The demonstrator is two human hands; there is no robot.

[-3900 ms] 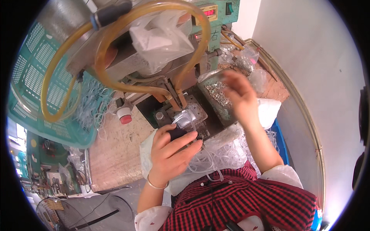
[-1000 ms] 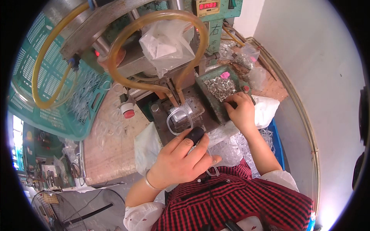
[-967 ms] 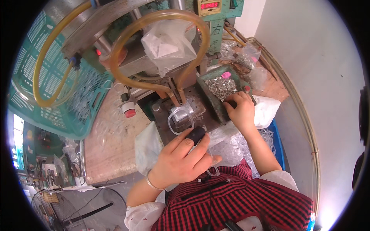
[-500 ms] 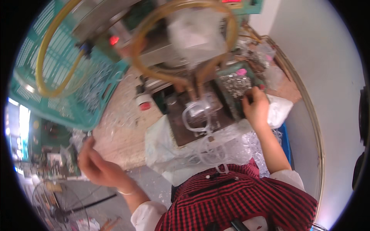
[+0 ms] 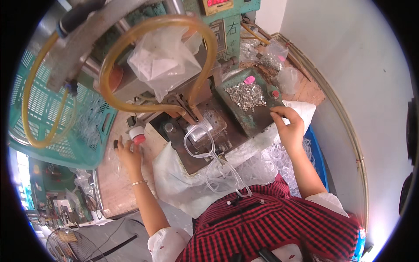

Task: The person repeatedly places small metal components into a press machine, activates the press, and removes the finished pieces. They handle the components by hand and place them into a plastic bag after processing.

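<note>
My left hand (image 5: 129, 156) is beside a white-and-red push button (image 5: 137, 134), its fingers spread and nothing in them. One fingertip looks dark. My right hand (image 5: 289, 126) is at the near right edge of a green metal tray (image 5: 257, 124), thumb and forefinger pinched together. Anything between those fingertips is too small to make out. Small silvery metal pieces (image 5: 246, 96) lie heaped in the tray. A clear plastic eyeglass frame (image 5: 212, 153) rests on the machine's dark metal bed (image 5: 187, 162), its upper rim under two copper-coloured tips (image 5: 190, 114). Its other end hangs toward my apron.
A yellowish hose (image 5: 104, 78) loops over the machine, near a clear plastic bag (image 5: 163, 63). A turquoise basket (image 5: 65, 153) with clear parts stands left. Another red button (image 5: 275, 94) sits by the tray. A blue bin (image 5: 317, 161) of clear frames is at right, near the wall.
My left hand has moved up and inward to the push button, its fingers spreading. My right hand has drawn slightly away from the metal pieces. The whole view has shifted.
</note>
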